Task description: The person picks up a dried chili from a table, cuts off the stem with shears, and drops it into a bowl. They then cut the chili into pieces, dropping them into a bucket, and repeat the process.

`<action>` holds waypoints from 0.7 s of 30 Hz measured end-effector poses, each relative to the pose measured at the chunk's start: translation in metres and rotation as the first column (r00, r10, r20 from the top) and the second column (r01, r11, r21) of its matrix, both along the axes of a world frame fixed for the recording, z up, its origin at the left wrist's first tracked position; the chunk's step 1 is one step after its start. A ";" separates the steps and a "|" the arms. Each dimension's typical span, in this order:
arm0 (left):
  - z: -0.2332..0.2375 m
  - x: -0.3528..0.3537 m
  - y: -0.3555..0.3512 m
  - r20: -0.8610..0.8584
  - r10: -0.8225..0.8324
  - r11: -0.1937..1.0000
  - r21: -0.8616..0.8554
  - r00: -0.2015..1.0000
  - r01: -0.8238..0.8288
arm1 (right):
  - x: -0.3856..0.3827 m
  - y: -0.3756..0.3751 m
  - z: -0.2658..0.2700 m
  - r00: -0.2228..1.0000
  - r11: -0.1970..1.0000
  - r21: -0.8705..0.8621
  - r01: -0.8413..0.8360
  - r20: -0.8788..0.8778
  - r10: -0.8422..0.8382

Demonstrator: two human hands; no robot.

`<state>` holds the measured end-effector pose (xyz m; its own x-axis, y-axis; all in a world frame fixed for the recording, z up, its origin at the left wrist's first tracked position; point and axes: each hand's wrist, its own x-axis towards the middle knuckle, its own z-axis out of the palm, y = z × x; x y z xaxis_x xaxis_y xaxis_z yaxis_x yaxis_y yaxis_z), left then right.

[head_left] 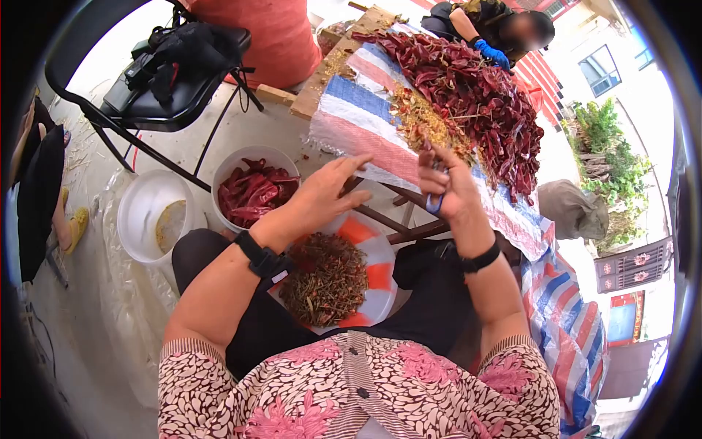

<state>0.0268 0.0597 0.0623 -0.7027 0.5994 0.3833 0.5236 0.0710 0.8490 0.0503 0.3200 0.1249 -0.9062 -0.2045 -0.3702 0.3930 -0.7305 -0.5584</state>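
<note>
My left hand (330, 192) is open, fingers apart and nothing in it, above the space between the table edge and the tray on my lap. My right hand (452, 183) is curled at the table's near edge, in front of the chilies. A blue loop (434, 204) shows at its palm and looks like a scissors handle; the blades are hidden. Dried red chilies (468, 88) are heaped on the table, with yellow seeds and scraps (424, 121) along the near side. Below my hands, a white and orange tray (380, 276) holds many cut stems (325, 282).
A white bucket of red chilies (256, 192) stands left of the tray, beside a pale tub (135, 219). A black folding chair (164, 110) is behind them. A striped woven sheet (358, 139) covers the table. Across it, a person with a blue glove (491, 54) reaches into the pile.
</note>
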 end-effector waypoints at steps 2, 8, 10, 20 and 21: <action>0.002 0.009 0.006 -0.016 0.016 0.979 0.205 1.000 -0.012 | 0.023 -0.037 -0.010 0.995 0.997 -0.065 -0.045 0.083 0.050; 0.002 0.017 0.006 0.185 -0.177 0.954 0.273 0.967 0.122 | 0.060 -0.101 -0.052 0.987 0.941 -0.337 0.008 0.153 0.046; 0.002 0.020 0.004 0.205 -0.191 0.955 0.266 0.960 0.134 | 0.068 -0.102 -0.054 0.990 0.971 -0.232 0.064 0.140 -0.032; -0.001 0.025 -0.003 0.097 -0.158 0.982 0.119 0.983 0.146 | 0.090 -0.124 -0.043 0.785 0.452 0.695 0.559 -0.619 -0.019; -0.001 0.025 -0.004 0.083 -0.176 0.979 0.115 0.981 0.166 | 0.090 -0.123 -0.044 0.761 0.349 0.718 0.602 -0.649 0.023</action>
